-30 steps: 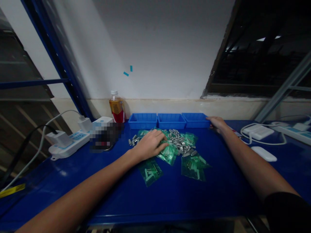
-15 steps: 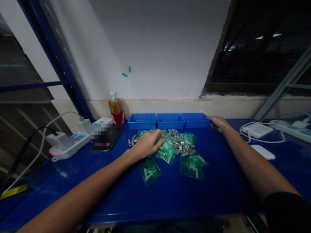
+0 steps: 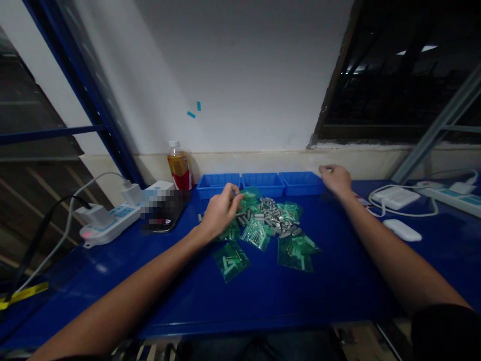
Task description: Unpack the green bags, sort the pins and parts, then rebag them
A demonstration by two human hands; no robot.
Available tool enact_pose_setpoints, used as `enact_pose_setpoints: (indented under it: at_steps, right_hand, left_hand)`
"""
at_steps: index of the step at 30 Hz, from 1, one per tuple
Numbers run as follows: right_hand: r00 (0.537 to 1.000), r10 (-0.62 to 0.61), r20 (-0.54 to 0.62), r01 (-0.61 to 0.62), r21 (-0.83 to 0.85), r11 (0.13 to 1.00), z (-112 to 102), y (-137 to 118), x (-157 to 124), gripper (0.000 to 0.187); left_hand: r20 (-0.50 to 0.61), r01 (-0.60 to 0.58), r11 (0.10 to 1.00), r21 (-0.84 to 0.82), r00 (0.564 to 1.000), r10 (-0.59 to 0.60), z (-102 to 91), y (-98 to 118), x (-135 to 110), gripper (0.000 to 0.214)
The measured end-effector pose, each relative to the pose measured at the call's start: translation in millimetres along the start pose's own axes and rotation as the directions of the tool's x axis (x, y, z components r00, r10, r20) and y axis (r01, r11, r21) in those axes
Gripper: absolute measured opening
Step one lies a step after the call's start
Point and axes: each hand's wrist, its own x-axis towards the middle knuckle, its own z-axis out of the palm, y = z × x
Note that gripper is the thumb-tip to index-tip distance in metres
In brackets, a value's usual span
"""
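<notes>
My left hand (image 3: 222, 209) is closed in a pinch on a small green plastic bag (image 3: 250, 194), raised at the back of the pile. Beneath and beside it lie several more green bags (image 3: 257, 233) with small slim parts inside, among loose grey metal cylinders (image 3: 274, 214). Three blue bins stand in a row behind the pile: a left bin (image 3: 219, 191), a middle bin (image 3: 263, 191) and a right bin (image 3: 303, 190). My right hand (image 3: 336, 180) hovers just past the right bin's corner with its fingers curled together; what they hold, if anything, is hidden.
On the left are a power strip (image 3: 112, 224) with plugs, a phone (image 3: 169, 220) and a drink bottle (image 3: 179, 165). At the right lie a white charger (image 3: 396, 197) with cable, a white rounded device (image 3: 403, 230) and another power strip (image 3: 456, 200). A wall rises behind the blue table (image 3: 263, 301).
My left hand has risen slightly from the pile and moved left, a green bag now in its fingers. My right hand has lifted up from the right bin's corner.
</notes>
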Motion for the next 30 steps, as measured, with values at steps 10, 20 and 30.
enact_pose_setpoints:
  at_steps: [10,20,30]
  right_hand:
    - [0.781,-0.206,0.589,-0.313,0.656,0.686,53,-86,-147,0.039]
    - [0.647,-0.763,0.014,0.707,0.362,0.607,38,-65,-143,0.02]
    - [0.627,-0.767,0.136,0.753,0.143,0.642,37,-62,-146,0.028]
  left_hand:
    - [0.029,-0.264,0.957,0.119,0.964,0.263,10.6,6,-8,0.007]
    - [0.337,0.367,0.769,-0.524,0.918,-0.209,11.7,24,3,0.042]
    - [-0.072,0.143,0.984,-0.103,0.986,-0.151,-17.1,-3,23,0.017]
